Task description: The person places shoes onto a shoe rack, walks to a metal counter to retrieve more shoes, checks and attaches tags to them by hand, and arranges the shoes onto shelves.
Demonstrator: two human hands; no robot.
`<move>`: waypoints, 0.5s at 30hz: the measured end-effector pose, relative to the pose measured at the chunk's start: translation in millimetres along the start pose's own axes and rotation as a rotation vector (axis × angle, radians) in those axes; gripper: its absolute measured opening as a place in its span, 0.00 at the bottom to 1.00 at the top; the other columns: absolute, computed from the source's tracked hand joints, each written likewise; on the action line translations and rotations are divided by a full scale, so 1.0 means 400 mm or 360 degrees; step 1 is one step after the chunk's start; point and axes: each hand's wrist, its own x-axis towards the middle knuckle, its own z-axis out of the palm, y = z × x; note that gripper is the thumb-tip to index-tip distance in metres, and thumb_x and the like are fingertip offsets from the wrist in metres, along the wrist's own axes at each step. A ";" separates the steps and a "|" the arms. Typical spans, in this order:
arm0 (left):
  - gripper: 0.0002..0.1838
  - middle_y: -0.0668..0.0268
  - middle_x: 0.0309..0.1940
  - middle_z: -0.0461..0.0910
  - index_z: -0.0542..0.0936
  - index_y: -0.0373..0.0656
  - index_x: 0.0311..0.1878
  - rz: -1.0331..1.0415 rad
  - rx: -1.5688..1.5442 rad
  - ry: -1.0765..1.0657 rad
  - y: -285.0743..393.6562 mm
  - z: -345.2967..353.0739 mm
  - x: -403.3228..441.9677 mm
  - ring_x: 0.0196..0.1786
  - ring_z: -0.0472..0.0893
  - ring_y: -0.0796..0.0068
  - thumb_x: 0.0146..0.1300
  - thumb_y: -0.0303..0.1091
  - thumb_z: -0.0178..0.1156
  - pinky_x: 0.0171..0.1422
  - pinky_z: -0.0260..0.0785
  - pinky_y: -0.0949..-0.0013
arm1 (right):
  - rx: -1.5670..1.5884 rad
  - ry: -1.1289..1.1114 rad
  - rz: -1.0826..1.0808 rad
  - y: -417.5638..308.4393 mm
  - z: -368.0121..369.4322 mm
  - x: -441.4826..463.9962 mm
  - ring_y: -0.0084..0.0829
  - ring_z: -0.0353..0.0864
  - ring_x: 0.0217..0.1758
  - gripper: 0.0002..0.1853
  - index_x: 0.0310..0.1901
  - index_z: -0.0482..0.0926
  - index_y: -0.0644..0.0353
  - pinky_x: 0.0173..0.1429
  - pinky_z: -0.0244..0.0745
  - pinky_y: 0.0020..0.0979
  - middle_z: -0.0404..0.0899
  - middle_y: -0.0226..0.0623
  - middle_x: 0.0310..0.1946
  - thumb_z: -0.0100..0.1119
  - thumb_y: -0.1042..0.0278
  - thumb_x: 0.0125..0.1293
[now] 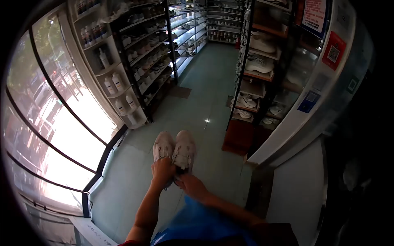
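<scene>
both hands (163, 170) hold pale shoes (183, 148)

The shoes (184, 147) at the fingers (160, 164) were pale pinkish beige. Just below the fingers, the cloth (193, 221) was bright blue; beyond them, the floor (213, 94) was grey-green. To their right, one sign (334, 51) was red with a black-and-white code; to their left, bottles (117, 82) were white.
</scene>
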 end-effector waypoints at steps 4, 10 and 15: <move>0.17 0.46 0.30 0.81 0.83 0.38 0.31 -0.0002 0.0026 -0.0096 -0.004 -0.067 0.349 0.38 0.81 0.46 0.49 0.43 0.58 0.46 0.72 0.50 | 0.0001 0.0013 -0.0026 0.108 -0.082 0.335 0.52 0.77 0.34 0.14 0.34 0.72 0.60 0.38 0.71 0.47 0.75 0.49 0.32 0.55 0.56 0.65; 0.16 0.46 0.33 0.81 0.83 0.37 0.30 0.0088 0.0033 -0.0136 0.003 -0.051 0.888 0.40 0.81 0.45 0.45 0.41 0.59 0.47 0.73 0.51 | 0.0237 -0.0414 0.0510 0.250 -0.265 0.835 0.52 0.79 0.37 0.19 0.40 0.77 0.61 0.42 0.72 0.44 0.79 0.53 0.32 0.52 0.51 0.67; 0.13 0.48 0.32 0.81 0.80 0.37 0.32 0.0361 -0.0046 -0.0088 0.056 0.006 1.366 0.38 0.81 0.46 0.48 0.37 0.57 0.43 0.73 0.50 | 0.0292 0.0116 0.0333 0.563 -0.356 1.080 0.28 0.77 0.30 0.20 0.58 0.72 0.62 0.36 0.72 0.29 0.81 0.38 0.35 0.52 0.58 0.70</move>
